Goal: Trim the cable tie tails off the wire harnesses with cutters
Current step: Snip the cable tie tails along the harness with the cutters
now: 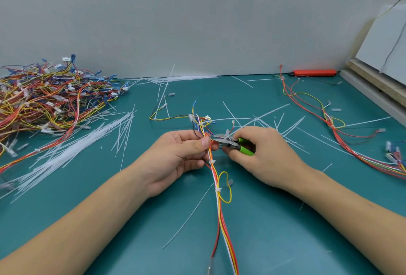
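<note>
Left hand (175,156) at frame centre, thumb and fingers pinching a harness (219,198) of red, white and yellow wires. Harness running from the fingers down to the bottom edge, upper end fanning out just above the hand. Two white ties (212,161) cinched on the bundle below the grip, the lower one with a long tail slanting down-left. Right hand (265,156) just right of centre, fingers curled round the green handles of cutters (230,141). Cutter nose pointing left, touching the wires right beside the left thumb; blades open or closed, cannot tell. Pile of harnesses (46,101) at upper left on the teal counter (109,208). Loose white tails (72,147) strewn across left and middle. Another harness (329,121) stretched out at right. Red knife (314,73) at the back, against the wall.
</note>
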The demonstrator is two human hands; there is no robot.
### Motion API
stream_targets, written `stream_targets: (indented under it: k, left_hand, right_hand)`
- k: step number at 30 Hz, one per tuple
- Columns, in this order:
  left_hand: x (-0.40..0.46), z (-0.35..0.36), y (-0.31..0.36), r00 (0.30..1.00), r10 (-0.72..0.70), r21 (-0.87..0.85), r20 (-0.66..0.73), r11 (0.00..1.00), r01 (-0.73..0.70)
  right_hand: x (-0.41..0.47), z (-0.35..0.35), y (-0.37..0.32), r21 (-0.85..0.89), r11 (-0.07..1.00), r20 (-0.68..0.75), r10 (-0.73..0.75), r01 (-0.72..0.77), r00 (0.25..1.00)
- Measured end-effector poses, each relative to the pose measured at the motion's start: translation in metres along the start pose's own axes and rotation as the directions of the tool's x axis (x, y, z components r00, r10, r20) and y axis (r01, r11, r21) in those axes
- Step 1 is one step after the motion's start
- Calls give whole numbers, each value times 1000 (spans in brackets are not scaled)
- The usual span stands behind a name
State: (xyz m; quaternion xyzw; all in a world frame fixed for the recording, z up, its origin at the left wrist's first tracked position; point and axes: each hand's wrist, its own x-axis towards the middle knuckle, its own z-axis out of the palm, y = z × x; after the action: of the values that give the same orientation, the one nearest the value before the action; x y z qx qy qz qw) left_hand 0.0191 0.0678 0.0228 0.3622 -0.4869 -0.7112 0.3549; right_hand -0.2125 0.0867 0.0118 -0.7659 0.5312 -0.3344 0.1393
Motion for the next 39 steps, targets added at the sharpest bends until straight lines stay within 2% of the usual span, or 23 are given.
stream_targets:
  k: [6,26,33,39]
  left_hand:
    - [-1,1,1,1000,-1,7,6,1000,1]
    - [-2,0,1,1000,-16,-10,-12,1000,16]
    - [-4,2,2,1000,-14,-8,5,1000,14]
    - [-3,2,1,1000,-8,17,0,1000,8]
  right_hand:
    - [-1,3,2,-81,996,-9,31,-31,999]
    - [0,-1,2,37,999,44,6,-7,999]
    - [1,-1,5,-55,998,40,16,-14,999]
    - [-2,-1,5,-12,1000,41,0,1,999]
